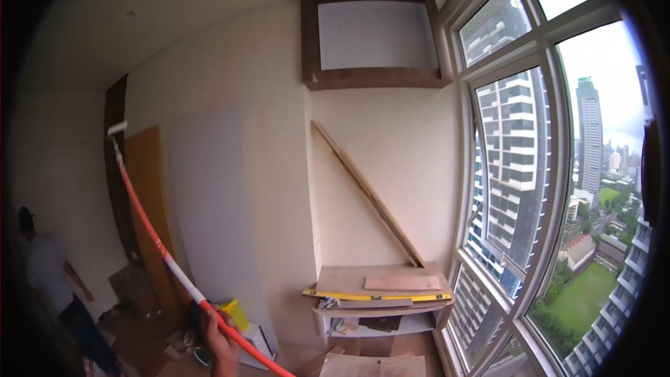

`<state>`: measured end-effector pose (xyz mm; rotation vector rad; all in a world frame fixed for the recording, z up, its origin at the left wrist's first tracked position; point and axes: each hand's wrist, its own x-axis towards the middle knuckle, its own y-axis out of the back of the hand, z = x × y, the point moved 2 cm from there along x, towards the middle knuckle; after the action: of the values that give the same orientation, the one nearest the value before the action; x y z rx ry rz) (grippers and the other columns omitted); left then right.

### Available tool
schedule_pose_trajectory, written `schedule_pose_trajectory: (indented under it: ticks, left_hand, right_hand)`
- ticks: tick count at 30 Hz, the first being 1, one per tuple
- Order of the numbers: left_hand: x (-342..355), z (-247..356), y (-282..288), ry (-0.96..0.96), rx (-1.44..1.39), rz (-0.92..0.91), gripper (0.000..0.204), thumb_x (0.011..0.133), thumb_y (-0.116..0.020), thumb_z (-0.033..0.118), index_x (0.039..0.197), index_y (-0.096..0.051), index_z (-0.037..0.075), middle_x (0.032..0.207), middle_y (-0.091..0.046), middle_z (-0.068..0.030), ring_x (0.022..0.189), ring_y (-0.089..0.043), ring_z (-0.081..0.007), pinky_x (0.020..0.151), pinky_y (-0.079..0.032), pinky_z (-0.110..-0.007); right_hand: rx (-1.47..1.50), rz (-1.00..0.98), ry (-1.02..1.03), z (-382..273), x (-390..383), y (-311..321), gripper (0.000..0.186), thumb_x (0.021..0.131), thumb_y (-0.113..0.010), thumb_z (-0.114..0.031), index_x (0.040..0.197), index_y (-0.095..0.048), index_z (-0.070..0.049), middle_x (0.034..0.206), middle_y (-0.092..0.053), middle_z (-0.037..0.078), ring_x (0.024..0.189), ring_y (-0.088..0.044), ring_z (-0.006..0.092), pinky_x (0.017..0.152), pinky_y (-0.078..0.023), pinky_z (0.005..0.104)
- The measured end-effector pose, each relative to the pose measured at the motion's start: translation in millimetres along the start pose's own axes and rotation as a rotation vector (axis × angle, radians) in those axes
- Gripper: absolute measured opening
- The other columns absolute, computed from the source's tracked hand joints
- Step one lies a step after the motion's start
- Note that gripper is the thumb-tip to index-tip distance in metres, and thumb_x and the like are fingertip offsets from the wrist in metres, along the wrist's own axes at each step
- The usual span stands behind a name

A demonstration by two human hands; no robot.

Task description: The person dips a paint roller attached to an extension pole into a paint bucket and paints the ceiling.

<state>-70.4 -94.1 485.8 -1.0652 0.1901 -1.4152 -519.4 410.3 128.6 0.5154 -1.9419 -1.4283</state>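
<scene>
One other person (45, 269) at left, one raised paint roller (117, 128), one gripping hand (222, 349), one many-paned window (513, 167) at right.
The roller's head stands near an orange-brown panel (144, 188); its one red-and-white pole (179, 269) slants down to what looks like the left hand, fingers wrapped around it; the right hand is out of view. The step in hand looks like steering the raised roller, and the next move seems to call for a steady grip on so long a pole. Further right come at least two wood strips (370, 195) leaning above the surface (342, 277), one yellow level (377, 297) lying on that surface, and one wall cabinet (377, 80) higher up.
</scene>
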Motion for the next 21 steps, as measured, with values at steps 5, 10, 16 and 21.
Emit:
schedule_pose_trajectory:
  ticks: [5, 10, 16, 21]
  left_hand:
    - [0.2, 1.5, -79.3, 0.125, -0.04, -0.254, 0.027, 0.103, -0.054, 0.037, 0.112, -0.049, 0.012, 0.08, -0.054, -0.0027, 0.066, -0.058, -0.0126, 0.053, -0.056, -0.033]
    - [5.6, -7.4, -151.9, 0.256, 0.002, -0.573, 0.028, 0.103, -0.055, 0.034, 0.116, -0.05, 0.01, 0.083, -0.058, -0.0059, 0.067, -0.063, -0.0177, 0.057, -0.059, -0.036]
    - [13.3, -19.4, -247.8, 0.306, 0.065, -0.784, 0.027, 0.105, -0.049, 0.032, 0.116, -0.049, 0.008, 0.084, -0.06, -0.0073, 0.064, -0.066, -0.0232, 0.055, -0.053, -0.032]
    - [15.5, -29.2, -332.3, 0.302, 0.098, -0.935, 0.03, 0.106, -0.046, 0.033, 0.121, -0.049, 0.007, 0.086, -0.06, -0.0062, 0.064, -0.067, -0.0217, 0.052, -0.047, -0.028]
  right_hand:
    - [0.549, -0.388, -0.355, -17.4, -69.5, -101.7, 0.03, 0.079, -0.075, -0.038, 0.087, -0.075, -0.009, 0.072, -0.07, 0.017, 0.07, -0.069, 0.0376, 0.068, -0.052, 0.0499]
    - [0.675, -0.487, -0.534, -43.0, -83.5, -141.9, 0.032, 0.081, -0.073, -0.04, 0.089, -0.075, -0.008, 0.072, -0.069, 0.017, 0.07, -0.068, 0.0373, 0.068, -0.052, 0.0496]
    - [0.737, -0.47, -0.57, -66.0, -68.2, -144.6, 0.035, 0.083, -0.07, -0.041, 0.091, -0.074, -0.007, 0.073, -0.069, 0.018, 0.071, -0.068, 0.037, 0.069, -0.052, 0.0492]
    - [0.78, -0.459, -0.579, -78.1, -59.3, -148.1, 0.037, 0.085, -0.068, -0.042, 0.092, -0.074, -0.006, 0.074, -0.069, 0.019, 0.071, -0.067, 0.0367, 0.069, -0.051, 0.0488]
